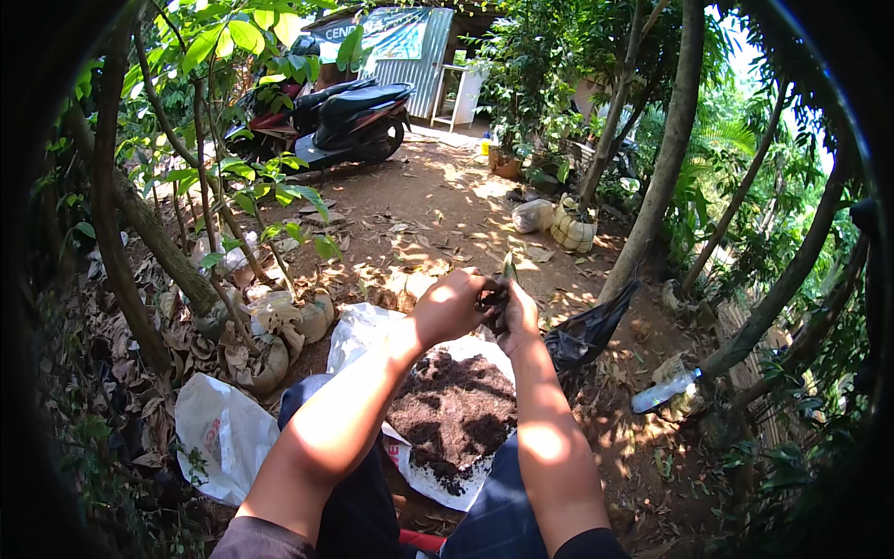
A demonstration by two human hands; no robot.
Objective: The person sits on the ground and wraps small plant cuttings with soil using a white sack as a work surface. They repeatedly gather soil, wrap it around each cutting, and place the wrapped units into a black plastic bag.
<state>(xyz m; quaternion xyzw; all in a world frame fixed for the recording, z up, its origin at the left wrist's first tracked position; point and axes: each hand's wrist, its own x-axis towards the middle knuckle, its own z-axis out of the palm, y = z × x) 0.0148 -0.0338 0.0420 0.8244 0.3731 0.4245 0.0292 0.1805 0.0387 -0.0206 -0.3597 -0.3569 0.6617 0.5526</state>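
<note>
Out in front of me, my left hand (450,302) and my right hand (521,316) meet around a dark clump of soil (493,306). A small pointed green leaf (509,265) sticks up from between the fingers; whether roots sit inside the clump is hidden. Both hands grip the clump from either side. Below them a heap of dark, crumbly soil (454,409) lies on a white woven sack (360,337), spread on the ground between my legs. Part of the heap is covered by my left forearm.
A second white sack (222,440) lies at left beside dry leaves. Black plastic (590,335) and a clear plastic bottle (665,391) lie at right. Tree trunks (660,161) rise on both sides. Farther off stand parked motor scooters (356,115) and stuffed bags (573,225).
</note>
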